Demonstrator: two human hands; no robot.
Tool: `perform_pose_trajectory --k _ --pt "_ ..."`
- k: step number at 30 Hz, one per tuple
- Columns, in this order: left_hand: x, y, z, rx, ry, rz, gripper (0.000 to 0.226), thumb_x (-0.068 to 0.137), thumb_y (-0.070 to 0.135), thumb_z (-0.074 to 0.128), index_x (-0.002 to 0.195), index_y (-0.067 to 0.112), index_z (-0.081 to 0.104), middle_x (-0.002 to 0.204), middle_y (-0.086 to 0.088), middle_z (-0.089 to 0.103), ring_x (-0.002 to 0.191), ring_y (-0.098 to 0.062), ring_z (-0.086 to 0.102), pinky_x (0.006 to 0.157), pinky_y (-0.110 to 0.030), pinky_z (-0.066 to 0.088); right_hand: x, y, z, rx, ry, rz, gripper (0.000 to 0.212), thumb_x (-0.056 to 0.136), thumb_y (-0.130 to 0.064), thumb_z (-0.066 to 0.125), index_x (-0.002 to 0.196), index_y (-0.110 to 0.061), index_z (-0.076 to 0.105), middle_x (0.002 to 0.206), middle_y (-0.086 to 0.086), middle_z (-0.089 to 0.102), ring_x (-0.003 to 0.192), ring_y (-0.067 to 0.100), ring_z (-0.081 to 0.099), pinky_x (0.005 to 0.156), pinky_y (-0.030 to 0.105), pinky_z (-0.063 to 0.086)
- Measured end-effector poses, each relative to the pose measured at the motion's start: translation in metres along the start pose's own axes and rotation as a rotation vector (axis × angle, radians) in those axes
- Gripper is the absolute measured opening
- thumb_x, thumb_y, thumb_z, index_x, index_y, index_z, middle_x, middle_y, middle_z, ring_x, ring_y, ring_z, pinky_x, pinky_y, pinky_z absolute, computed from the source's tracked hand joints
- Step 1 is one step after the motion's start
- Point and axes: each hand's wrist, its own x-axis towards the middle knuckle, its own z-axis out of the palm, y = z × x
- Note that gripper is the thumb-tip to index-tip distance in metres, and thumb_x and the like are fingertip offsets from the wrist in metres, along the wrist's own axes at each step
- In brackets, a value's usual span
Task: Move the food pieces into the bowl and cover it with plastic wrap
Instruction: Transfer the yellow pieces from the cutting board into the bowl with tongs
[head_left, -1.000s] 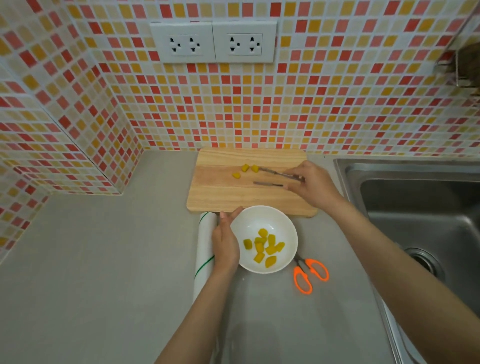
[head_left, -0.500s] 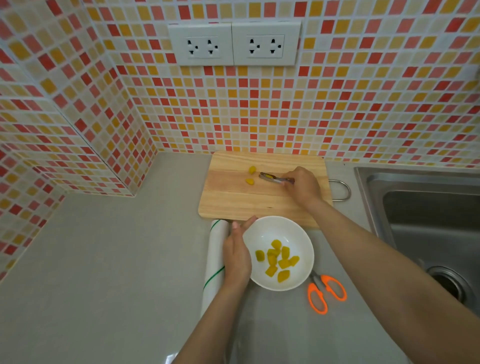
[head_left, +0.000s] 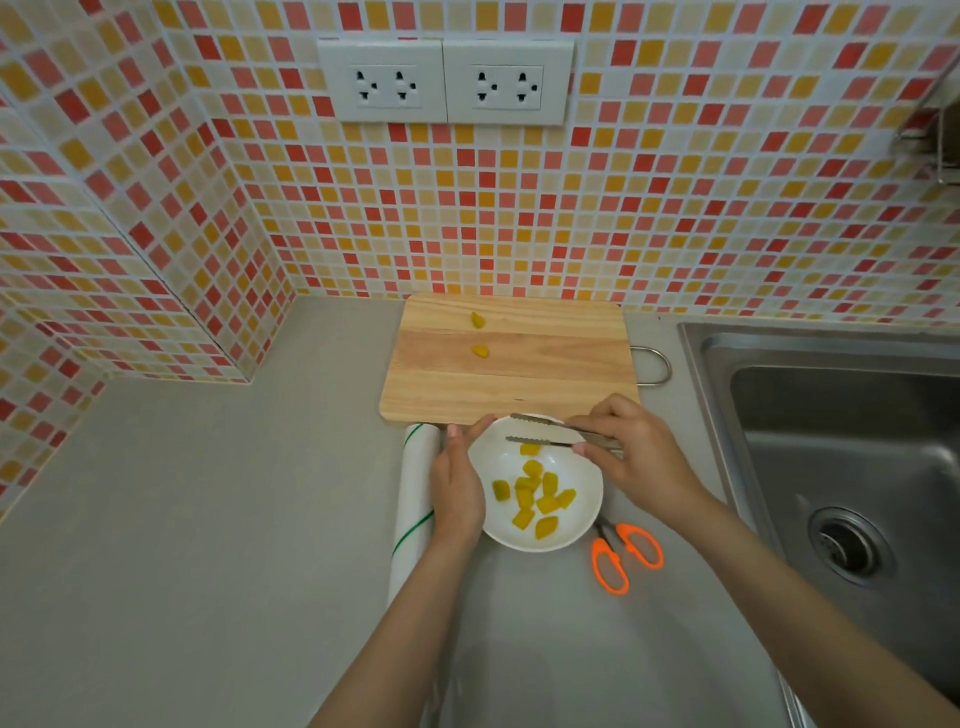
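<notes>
A white bowl (head_left: 582, 525) sits on the grey counter just in front of the wooden cutting board (head_left: 545, 358). Several yellow food pieces (head_left: 535, 493) lie inside it. My left hand (head_left: 457, 483) grips the bowl's left rim. My right hand (head_left: 639, 452) holds metal tongs (head_left: 550, 434) over the bowl's far side, tips apart, with one yellow piece (head_left: 530, 449) right under the lower tip. Two more yellow pieces (head_left: 478, 319) (head_left: 480, 352) rest on the board's left part. A roll of plastic wrap (head_left: 415, 493) lies left of the bowl, partly behind my left hand.
Orange-handled scissors (head_left: 626, 556) lie on the counter right of the bowl. A steel sink (head_left: 841, 457) fills the right side. The tiled wall with two sockets (head_left: 447, 80) stands behind the board, and a tiled corner juts out at left.
My right hand has carried the tongs with one yellow piece from the board back to the bowl. Two pieces now lie on the board instead of three. My left hand has kept its hold.
</notes>
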Motion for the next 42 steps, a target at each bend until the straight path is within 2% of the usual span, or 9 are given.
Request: perform_pose_trajectory --k 6,14,18,21,25,30,32,35,42 --pt "-0.003 0.001 0.001 -0.005 0.012 0.006 0.053 0.101 0.039 0.021 0.103 0.024 0.072 0.113 -0.003 0.071 0.106 -0.019 0.063 0.097 -0.036 0.049 0.026 0.001 -0.005 0.012 0.074 0.001 0.036 0.079 -0.015 0.071 0.115 -0.010 0.066 0.093 0.009 0.056 0.085 0.015 0.051 0.076 0.023 0.038" --pt "-0.005 -0.001 0.000 0.000 -0.004 0.018 0.050 0.101 0.039 0.021 0.100 0.031 0.071 0.111 0.001 0.071 0.106 -0.018 0.063 0.090 -0.030 0.050 0.112 0.016 0.028 -0.001 0.057 0.157 0.034 0.084 -0.023 0.065 0.117 -0.015 0.065 0.094 0.008 0.054 0.086 0.019 0.050 0.073 0.025 0.036" --pt "-0.004 -0.001 0.000 0.003 -0.018 0.028 0.049 0.101 0.038 0.023 0.103 0.029 0.071 0.114 -0.001 0.070 0.109 -0.019 0.063 0.100 -0.039 0.047 0.152 0.015 0.049 0.032 -0.007 0.206 0.023 0.085 -0.024 0.061 0.104 -0.015 0.072 0.082 0.005 0.053 0.077 0.019 0.051 0.063 0.027 0.037" --pt "-0.002 -0.002 -0.001 0.011 -0.014 0.039 0.049 0.101 0.037 0.024 0.102 0.030 0.072 0.113 0.000 0.071 0.109 -0.016 0.063 0.099 -0.036 0.048 0.169 0.012 0.063 0.012 -0.033 0.244 0.022 0.086 -0.028 0.060 0.095 -0.014 0.074 0.084 0.011 0.057 0.077 0.026 0.056 0.060 0.028 0.034" --pt "0.000 -0.003 -0.002 0.024 -0.021 0.033 0.050 0.102 0.036 0.023 0.097 0.031 0.073 0.109 0.005 0.072 0.104 -0.011 0.065 0.090 -0.023 0.050 0.181 0.010 0.070 0.011 0.056 0.278 0.029 0.087 -0.029 0.061 0.110 -0.013 0.069 0.108 0.013 0.057 0.096 0.029 0.056 0.071 0.030 0.039" --pt "0.000 -0.004 -0.002 0.028 -0.019 0.027 0.051 0.102 0.036 0.023 0.095 0.033 0.074 0.100 0.012 0.074 0.096 -0.002 0.066 0.076 -0.012 0.050 0.187 0.010 0.076 -0.046 0.098 0.314 0.033 0.088 -0.025 0.061 0.117 -0.011 0.064 0.116 0.013 0.054 0.105 0.030 0.055 0.084 0.036 0.046" --pt "0.001 -0.004 -0.002 0.034 -0.015 0.026 0.051 0.102 0.036 0.023 0.095 0.032 0.074 0.100 0.013 0.074 0.097 -0.002 0.066 0.078 -0.012 0.050 0.188 0.010 0.078 -0.055 0.100 0.340 0.029 0.089 -0.025 0.059 0.113 -0.011 0.067 0.114 0.012 0.057 0.103 0.030 0.056 0.080 0.035 0.046" --pt "0.002 -0.004 -0.002 0.040 -0.014 0.035 0.051 0.102 0.036 0.024 0.094 0.033 0.074 0.101 0.013 0.074 0.098 -0.003 0.066 0.081 -0.014 0.051 0.184 0.011 0.077 -0.032 0.116 0.328 0.024 0.089 -0.026 0.058 0.105 -0.014 0.072 0.107 0.011 0.064 0.096 0.029 0.059 0.067 0.030 0.041" --pt "0.003 -0.005 -0.003 0.029 -0.005 0.032 0.052 0.101 0.039 0.023 0.095 0.030 0.075 0.109 0.004 0.073 0.104 -0.013 0.065 0.092 -0.029 0.051 0.123 0.003 0.041 0.067 0.215 0.116 0.024 0.085 -0.020 0.064 0.107 -0.012 0.071 0.091 0.015 0.065 0.083 0.027 0.059 0.065 0.032 0.043"
